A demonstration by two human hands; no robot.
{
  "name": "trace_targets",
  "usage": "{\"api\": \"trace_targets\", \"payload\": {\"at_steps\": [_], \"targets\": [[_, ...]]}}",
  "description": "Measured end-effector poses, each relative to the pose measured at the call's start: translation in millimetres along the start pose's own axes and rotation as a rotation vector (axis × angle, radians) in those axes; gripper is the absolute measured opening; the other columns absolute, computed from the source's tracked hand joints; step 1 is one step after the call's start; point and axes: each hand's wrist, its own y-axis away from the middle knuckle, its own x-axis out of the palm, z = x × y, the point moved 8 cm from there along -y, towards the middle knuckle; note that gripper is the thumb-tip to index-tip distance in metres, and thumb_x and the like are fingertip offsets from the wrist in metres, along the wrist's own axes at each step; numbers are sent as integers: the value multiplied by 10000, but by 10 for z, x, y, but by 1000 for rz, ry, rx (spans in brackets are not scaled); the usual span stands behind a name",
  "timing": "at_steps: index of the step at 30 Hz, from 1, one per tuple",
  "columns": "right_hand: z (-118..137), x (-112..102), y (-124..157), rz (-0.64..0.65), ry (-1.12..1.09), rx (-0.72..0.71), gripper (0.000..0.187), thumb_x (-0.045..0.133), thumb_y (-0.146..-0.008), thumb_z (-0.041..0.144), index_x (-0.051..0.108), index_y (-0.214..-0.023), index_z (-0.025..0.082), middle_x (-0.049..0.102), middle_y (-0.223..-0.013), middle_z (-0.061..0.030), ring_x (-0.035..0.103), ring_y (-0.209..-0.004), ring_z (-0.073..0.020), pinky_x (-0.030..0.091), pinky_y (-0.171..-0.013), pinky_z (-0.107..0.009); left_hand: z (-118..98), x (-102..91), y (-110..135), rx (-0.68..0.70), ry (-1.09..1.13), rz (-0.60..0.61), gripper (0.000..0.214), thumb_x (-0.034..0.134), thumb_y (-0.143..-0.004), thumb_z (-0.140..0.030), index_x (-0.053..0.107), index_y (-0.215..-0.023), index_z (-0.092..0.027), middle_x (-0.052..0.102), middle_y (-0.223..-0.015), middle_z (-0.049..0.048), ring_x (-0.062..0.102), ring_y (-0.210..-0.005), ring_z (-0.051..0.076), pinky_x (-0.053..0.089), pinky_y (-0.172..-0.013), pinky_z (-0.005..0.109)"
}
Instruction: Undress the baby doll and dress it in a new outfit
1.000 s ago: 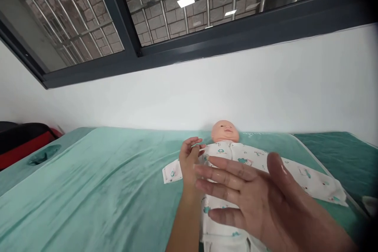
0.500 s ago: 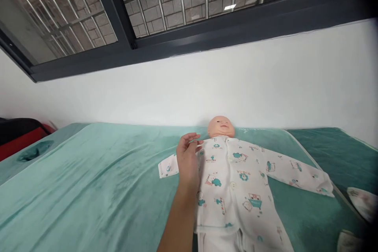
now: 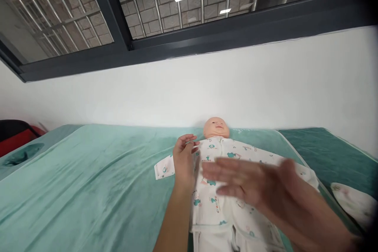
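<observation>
Right hand [image 3: 256,185] blurred, fingers extended, nothing held; printed shirt [image 3: 206,204] beneath it, likely light, soft, best pinched by the hem [image 3: 209,229]. Left hand [image 3: 183,157] half-curled, can't tell if gripping; doll [image 3: 216,128] head just beyond, probably smooth, firm.

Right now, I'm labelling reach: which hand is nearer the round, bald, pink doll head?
Left hand, close beside the head; right hand farther down, over the white printed cloth shirt.
</observation>
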Motion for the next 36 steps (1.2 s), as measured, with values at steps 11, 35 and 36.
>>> {"api": "trace_targets", "payload": {"at_steps": [11, 35, 36], "targets": [[-199, -364, -165, -513, -60, 52, 436, 644, -810, 527, 696, -957, 120, 672, -1011, -104, 651, -960, -155, 522, -891, -272, -280, 244, 190, 155, -194, 213, 374, 574, -846, -452, 643, -1096, -182, 625, -1145, 70, 616, -979, 121, 493, -876, 242], [-372, -762, -110, -463, 658, 286, 324, 512, -807, 441, 646, -798, 146, 567, -747, -15, 433, -643, -48, 283, -565, -168, -174, 566, 426, 272, -779, 644, 289, 568, -835, -388, 715, -1039, -245, 546, -877, 44, 465, -731, 65, 355, -622, 163], [-397, -795, -103, -447, 588, 298, 341, 526, -797, 452, 658, -816, 138, 562, -750, -16, 423, -640, -42, 280, -558, -160, -168, 575, 431, 286, -800, 647, 293, 581, -830, -398, 710, -1047, -250, 547, -882, 40, 462, -731, 62, 359, -638, 164]]}}
